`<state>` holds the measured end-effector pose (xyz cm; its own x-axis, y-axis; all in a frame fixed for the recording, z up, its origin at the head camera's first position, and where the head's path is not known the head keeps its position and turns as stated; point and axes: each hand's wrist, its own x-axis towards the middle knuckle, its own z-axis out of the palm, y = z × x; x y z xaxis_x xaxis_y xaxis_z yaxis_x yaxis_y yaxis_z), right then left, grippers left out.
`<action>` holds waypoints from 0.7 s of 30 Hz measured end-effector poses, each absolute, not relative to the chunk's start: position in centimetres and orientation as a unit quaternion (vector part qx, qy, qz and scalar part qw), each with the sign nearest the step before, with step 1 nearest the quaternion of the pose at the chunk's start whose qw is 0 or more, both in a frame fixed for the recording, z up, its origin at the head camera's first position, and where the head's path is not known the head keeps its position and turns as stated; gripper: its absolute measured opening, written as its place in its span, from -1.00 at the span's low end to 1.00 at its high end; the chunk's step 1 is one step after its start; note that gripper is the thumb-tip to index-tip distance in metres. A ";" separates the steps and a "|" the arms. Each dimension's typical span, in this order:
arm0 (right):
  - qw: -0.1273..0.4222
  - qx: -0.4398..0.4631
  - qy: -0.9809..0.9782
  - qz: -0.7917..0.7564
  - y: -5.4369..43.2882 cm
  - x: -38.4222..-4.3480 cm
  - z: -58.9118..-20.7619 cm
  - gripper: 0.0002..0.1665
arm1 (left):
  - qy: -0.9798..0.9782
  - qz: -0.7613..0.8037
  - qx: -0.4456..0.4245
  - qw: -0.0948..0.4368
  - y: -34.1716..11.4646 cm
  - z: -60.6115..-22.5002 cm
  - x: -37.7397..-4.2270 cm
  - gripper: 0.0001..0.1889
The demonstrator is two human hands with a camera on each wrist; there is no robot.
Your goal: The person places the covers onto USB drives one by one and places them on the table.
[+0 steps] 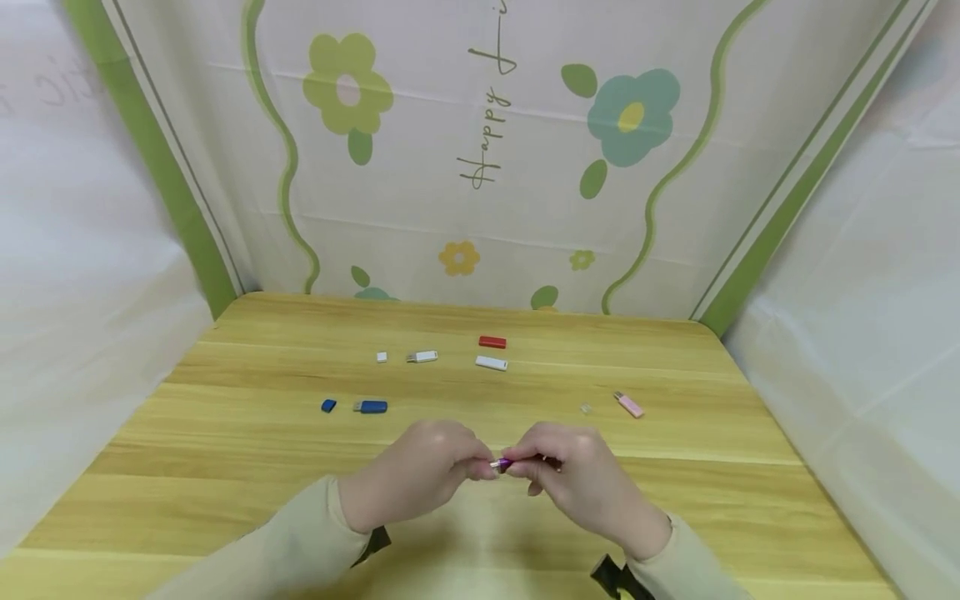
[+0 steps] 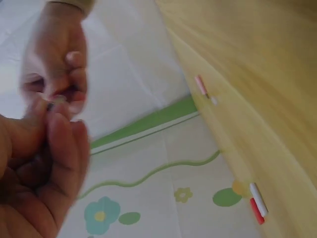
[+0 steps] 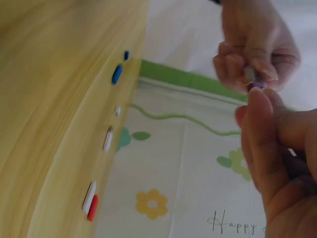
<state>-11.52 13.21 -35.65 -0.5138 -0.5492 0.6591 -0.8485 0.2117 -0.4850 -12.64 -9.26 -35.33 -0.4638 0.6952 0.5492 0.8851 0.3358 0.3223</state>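
Over the near middle of the table, both hands meet at one small purple USB flash drive [image 1: 506, 464]. My right hand [image 1: 581, 475] pinches its purple body between thumb and fingertips. The left hand [image 1: 420, 471] pinches its silver plug end, which points left. In the right wrist view the silver plug [image 3: 249, 74] shows between the left fingertips. I cannot tell whether a clear cap sits over that plug. Fingertips hide much of the drive in the left wrist view.
Beyond the hands lie a blue drive [image 1: 372, 407], its blue cap [image 1: 328, 406], a white drive [image 1: 423, 357], a white cap [image 1: 382, 357], a capped red stick [image 1: 492, 342] and white stick [image 1: 491, 363]. At right are a pink drive [image 1: 630, 405] and clear cap [image 1: 586, 408]. Cloth surrounds the table [image 1: 247, 442].
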 end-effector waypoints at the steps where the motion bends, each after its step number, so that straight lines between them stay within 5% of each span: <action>1: 0.168 0.466 -0.754 0.431 13.4 -11.9 -35.7 -0.74 | -0.809 -0.313 -0.478 0.139 -9.2 -35.1 -12.7 -0.95; 11: 0.236 0.482 -0.781 0.320 13.6 -13.6 -35.8 -0.65 | -0.813 -0.463 -0.344 -0.082 -9.3 -34.8 -15.2 -0.80; 21: 0.233 0.453 -0.816 0.272 13.5 -14.4 -35.8 -0.78 | -0.814 -0.474 -0.303 -0.146 -9.0 -35.4 -16.4 -0.68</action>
